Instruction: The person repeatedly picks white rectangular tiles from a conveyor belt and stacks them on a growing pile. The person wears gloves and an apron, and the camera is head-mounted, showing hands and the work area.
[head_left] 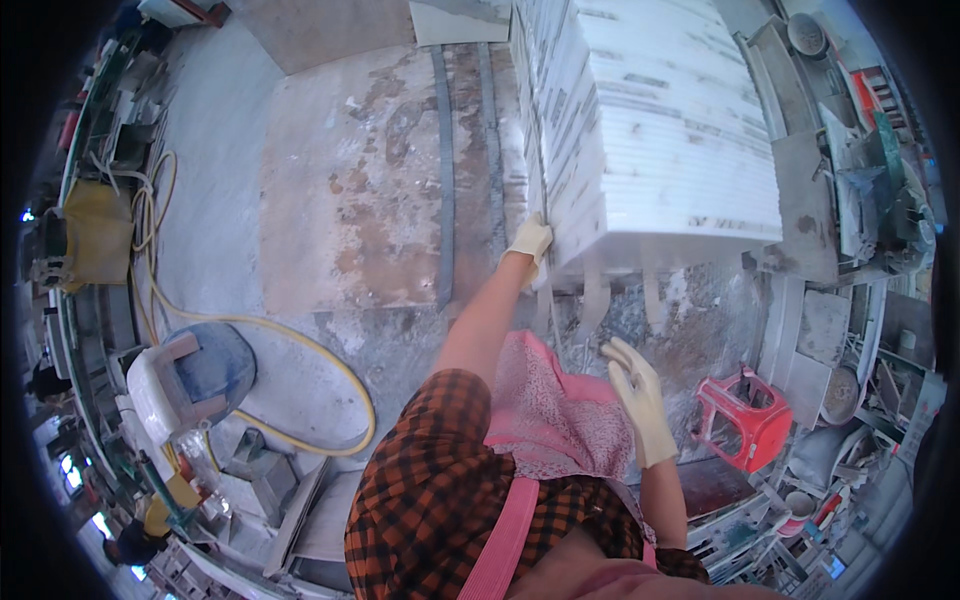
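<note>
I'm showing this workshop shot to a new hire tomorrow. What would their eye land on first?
Most likely the big stack of white stone slabs at upper right, with the gloved left hand pressed against its near corner. Below it the gloved right hand hangs open in the air above a pink apron. A red plastic stool stands at lower right, and a yellow hose loops across the dusty floor on the left.

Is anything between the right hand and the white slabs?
Nothing visible. The right hand is raised, open, in the air, apart from the stack of white slabs. The left hand already touches the stack's corner.
</note>
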